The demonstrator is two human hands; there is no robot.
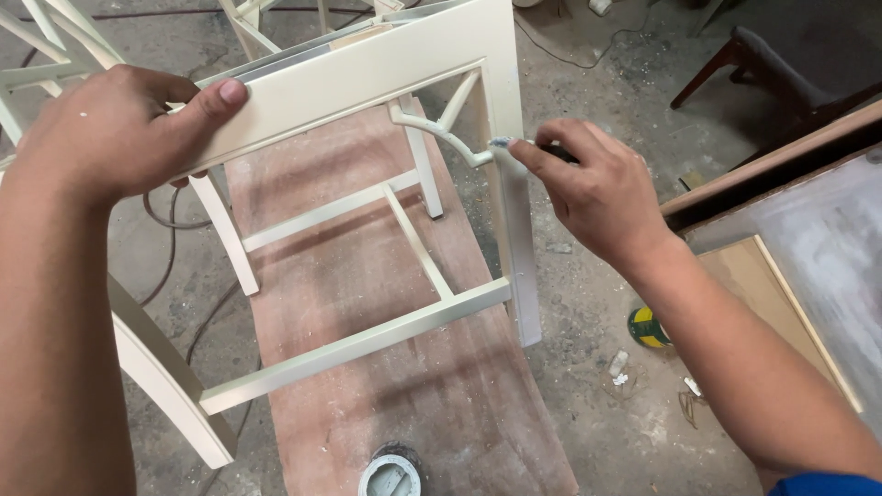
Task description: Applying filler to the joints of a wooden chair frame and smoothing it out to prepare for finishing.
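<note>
A cream-painted wooden chair frame stands on a reddish board on the floor. My left hand grips the frame's top rail from the left, thumb laid along the rail. My right hand holds a small dark-handled tool with a pale tip, pressed against the frame's right leg beside the curved corner bracket. The frame's lower stretchers run below between the legs.
A round tin sits at the board's near end. A yellow-green roll lies on the dusty concrete floor. A workbench top is at right, a dark chair behind it. Other cream frames and a cable lie at left.
</note>
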